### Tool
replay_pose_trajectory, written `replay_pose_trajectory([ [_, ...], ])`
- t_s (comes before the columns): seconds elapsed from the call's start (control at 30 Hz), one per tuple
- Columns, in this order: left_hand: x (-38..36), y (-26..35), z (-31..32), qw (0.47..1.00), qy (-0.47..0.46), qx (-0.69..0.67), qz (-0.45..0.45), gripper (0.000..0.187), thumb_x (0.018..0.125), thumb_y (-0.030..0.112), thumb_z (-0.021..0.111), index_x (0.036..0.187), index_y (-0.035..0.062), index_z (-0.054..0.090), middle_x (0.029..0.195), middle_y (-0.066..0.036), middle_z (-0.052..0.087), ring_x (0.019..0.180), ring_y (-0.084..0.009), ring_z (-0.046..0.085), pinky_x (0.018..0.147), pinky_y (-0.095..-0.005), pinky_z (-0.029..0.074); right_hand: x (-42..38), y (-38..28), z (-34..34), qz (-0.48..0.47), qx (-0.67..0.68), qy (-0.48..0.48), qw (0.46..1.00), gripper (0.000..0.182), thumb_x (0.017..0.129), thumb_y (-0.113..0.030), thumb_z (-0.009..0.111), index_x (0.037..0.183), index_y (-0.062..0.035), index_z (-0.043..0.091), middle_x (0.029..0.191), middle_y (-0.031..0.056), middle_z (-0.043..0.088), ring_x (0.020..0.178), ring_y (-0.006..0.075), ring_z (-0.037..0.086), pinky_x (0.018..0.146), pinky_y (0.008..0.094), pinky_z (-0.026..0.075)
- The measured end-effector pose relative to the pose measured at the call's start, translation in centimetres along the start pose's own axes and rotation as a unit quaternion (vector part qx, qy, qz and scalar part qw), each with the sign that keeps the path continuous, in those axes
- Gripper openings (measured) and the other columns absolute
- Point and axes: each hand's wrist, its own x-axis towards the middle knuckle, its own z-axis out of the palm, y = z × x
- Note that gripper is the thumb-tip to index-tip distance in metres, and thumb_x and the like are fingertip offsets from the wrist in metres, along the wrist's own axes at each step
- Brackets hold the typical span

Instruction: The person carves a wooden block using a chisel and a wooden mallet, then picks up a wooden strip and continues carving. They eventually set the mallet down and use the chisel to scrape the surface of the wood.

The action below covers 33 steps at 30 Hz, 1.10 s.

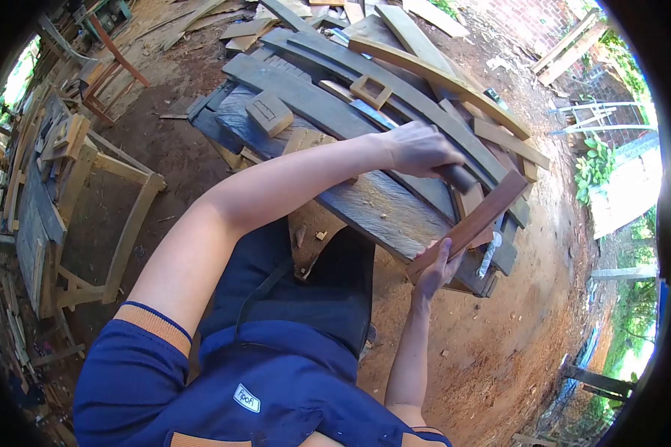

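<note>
My left hand (423,151) reaches across over the workbench, its fingers closed around a dark, rounded tool (456,177); motion blur leaves its kind unclear. The tool's end is close to the upper part of a reddish-brown wooden piece (492,206). That piece slants up at the right end of the bench, with my right hand (438,270) wrapped round its lower end, thumb along its face. Below the hands is the worn bench top (384,205), scattered with wood chips. A white-wrapped item (490,253) lies at the bench's right end, beside the piece.
Long boards (417,71) pile up along the far side of the bench. A small wooden block (269,113) and a square wooden frame (370,92) lie among them. A notched board (306,237) juts toward my lap. To the left stand a wooden trestle (130,235) and a chair frame (104,82).
</note>
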Motion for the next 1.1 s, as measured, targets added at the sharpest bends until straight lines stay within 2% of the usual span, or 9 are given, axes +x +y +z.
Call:
replay_pose_trajectory([
  [0.1, 0.2, -2.9, 3.4, 0.999, -0.037, 0.019, 0.011, 0.035, 0.082, 0.022, 0.067, 0.117, 0.0232, 0.059, 0.093, -0.009, 0.069, 0.087, -0.0311, 0.069, 0.071, -0.044, 0.055, 0.3, -0.5, 0.0, 0.034, 0.056, 0.026, 0.998, 0.036, 0.098, -0.035, 0.054, 0.118, -0.0072, 0.04, 0.077, 0.004, 0.051, 0.057, 0.0115, 0.052, 0.05, 0.0268, 0.047],
  [0.17, 0.9, -4.6, 4.9, 0.98, -0.158, 0.113, -0.039, 0.038, 0.083, 0.019, 0.066, 0.12, 0.0241, 0.058, 0.103, -0.009, 0.065, 0.098, -0.0302, 0.066, 0.079, -0.0442, 0.053, 0.5, -0.5, -0.1, 0.054, 0.066, 0.048, 0.995, 0.037, 0.099, -0.036, 0.053, 0.117, -0.0072, 0.04, 0.076, 0.0042, 0.051, 0.057, 0.0119, 0.052, 0.05, 0.0273, 0.046],
  [0.27, 1.4, -5.6, 5.5, 0.965, -0.186, 0.177, -0.06, 0.045, 0.083, 0.016, 0.065, 0.126, 0.0259, 0.055, 0.117, -0.008, 0.057, 0.112, -0.03, 0.058, 0.091, -0.0444, 0.048, 0.8, -0.4, -0.2, 0.052, 0.062, 0.03, 0.996, 0.036, 0.099, -0.037, 0.051, 0.116, -0.0071, 0.039, 0.076, 0.0045, 0.051, 0.057, 0.0127, 0.052, 0.05, 0.0277, 0.047],
  [0.37, 3.1, -4.4, 4.0, 0.968, -0.207, 0.074, -0.118, 0.052, 0.082, 0.011, 0.063, 0.13, 0.0266, 0.052, 0.129, -0.008, 0.05, 0.121, -0.0297, 0.05, 0.099, -0.044, 0.042, 0.7, -0.4, -0.3, 0.044, 0.049, 0.013, 0.998, 0.035, 0.099, -0.036, 0.05, 0.115, -0.007, 0.04, 0.076, 0.0051, 0.05, 0.057, 0.0131, 0.052, 0.05, 0.0275, 0.047],
  [0.63, 7.9, -2.1, 6.5, 0.939, -0.146, -0.011, -0.31, 0.044, 0.097, 0.045, 0.041, 0.135, 0.0254, 0.05, 0.117, -0.016, 0.065, 0.114, -0.0304, 0.06, 0.095, -0.0437, 0.045, 0.6, -0.8, -0.2, 0.059, 0.051, 0.022, 0.997, 0.033, 0.1, -0.036, 0.049, 0.112, -0.0066, 0.04, 0.076, 0.0056, 0.05, 0.057, 0.013, 0.052, 0.051, 0.028, 0.048],
  [0.83, 8.5, -4.1, 10.8, 0.862, -0.042, -0.186, -0.469, 0.038, 0.084, 0.048, 0.064, 0.117, 0.0301, 0.066, 0.116, -0.006, 0.067, 0.108, -0.028, 0.063, 0.092, -0.041, 0.048, 0.6, -0.7, -0.4, 0.048, 0.059, 0.011, 0.997, 0.032, 0.1, -0.035, 0.049, 0.112, -0.0066, 0.041, 0.076, 0.0054, 0.051, 0.059, 0.0129, 0.052, 0.052, 0.0282, 0.049],
  [0.97, 8.4, -3.7, 10.6, 0.846, 0.13, -0.275, -0.438, 0.034, 0.08, 0.034, 0.071, 0.113, 0.026, 0.067, 0.103, -0.006, 0.071, 0.1, -0.0289, 0.066, 0.088, -0.0363, 0.05, 0.5, -1.0, -0.1, 0.047, 0.067, 0.014, 0.997, 0.033, 0.1, -0.035, 0.049, 0.113, -0.0059, 0.041, 0.076, 0.0057, 0.051, 0.058, 0.0129, 0.053, 0.051, 0.0281, 0.049],
  [1.03, 9.0, -3.9, 10.0, 0.83, 0.381, -0.275, -0.3, 0.04, 0.083, 0.028, 0.07, 0.121, 0.0234, 0.06, 0.099, -0.008, 0.071, 0.1, -0.0313, 0.066, 0.086, -0.0393, 0.051, 0.7, -0.5, -0.3, 0.042, 0.076, 0.022, 0.996, 0.034, 0.1, -0.034, 0.05, 0.114, -0.005, 0.041, 0.076, 0.006, 0.052, 0.058, 0.0128, 0.053, 0.051, 0.0277, 0.049],
  [1.1, 8.7, -4.1, 7.2, 0.833, 0.454, -0.215, -0.232, 0.049, 0.085, 0.023, 0.069, 0.129, 0.018, 0.048, 0.098, -0.013, 0.069, 0.096, -0.0297, 0.068, 0.076, -0.0399, 0.054, 0.8, -0.3, -0.5, 0.036, 0.072, 0.019, 0.997, 0.034, 0.1, -0.034, 0.05, 0.114, -0.0048, 0.041, 0.075, 0.0061, 0.051, 0.058, 0.0127, 0.053, 0.051, 0.0275, 0.049],
])
